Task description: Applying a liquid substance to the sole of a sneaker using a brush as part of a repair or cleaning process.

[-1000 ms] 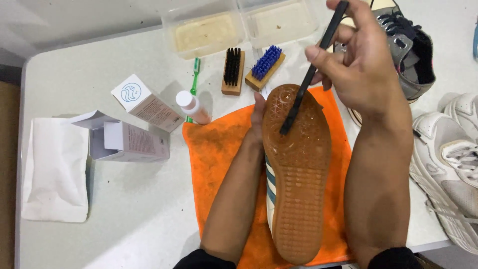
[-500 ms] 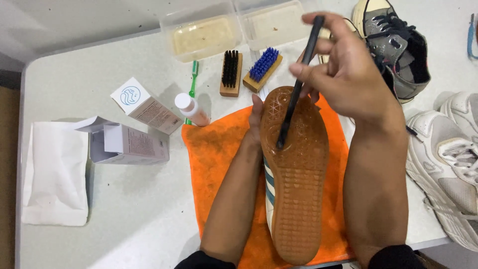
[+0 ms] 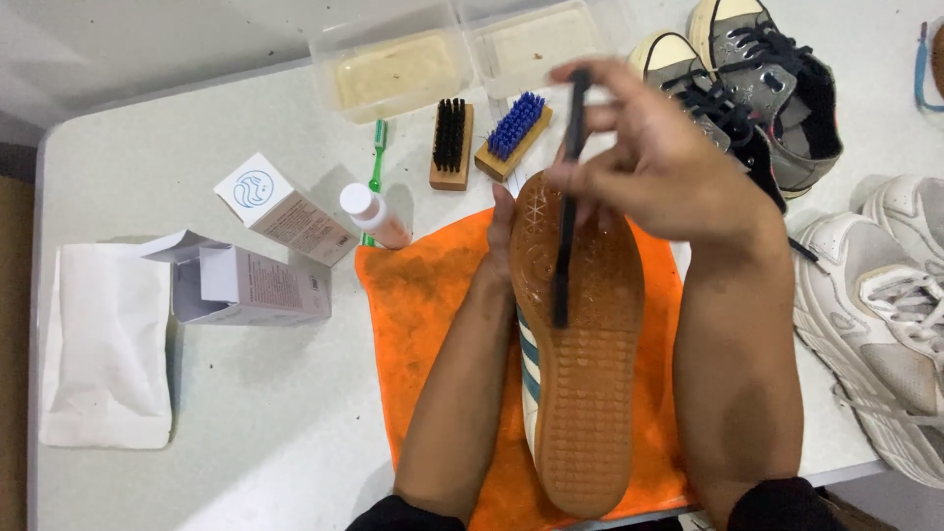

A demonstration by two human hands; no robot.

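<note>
A shoe [image 3: 582, 393] with a tan gum sole and blue side stripes lies sole-up over an orange cloth [image 3: 433, 315]. My left hand [image 3: 501, 236] is tucked under the shoe near its toe, and only the fingers curled at the edge show. My right hand [image 3: 657, 167] grips a slim black brush [image 3: 565, 226] by its upper end. The brush's lower end rests on the sole around mid-length, running lengthwise along the shoe.
A black-bristle brush [image 3: 450, 143], blue-bristle brush [image 3: 513, 133], green toothbrush [image 3: 377, 147], small white bottle [image 3: 372, 214], two boxes [image 3: 280, 211] and a white pouch [image 3: 103, 344] lie left. Two clear tubs [image 3: 393, 69] sit at the back. Grey sneakers [image 3: 767, 88] and white sneakers [image 3: 890, 305] stand right.
My right hand has swung the black brush from a slant to nearly upright and drawn its tip further down the sole from the toe area. The shoe and my left hand stay put.
</note>
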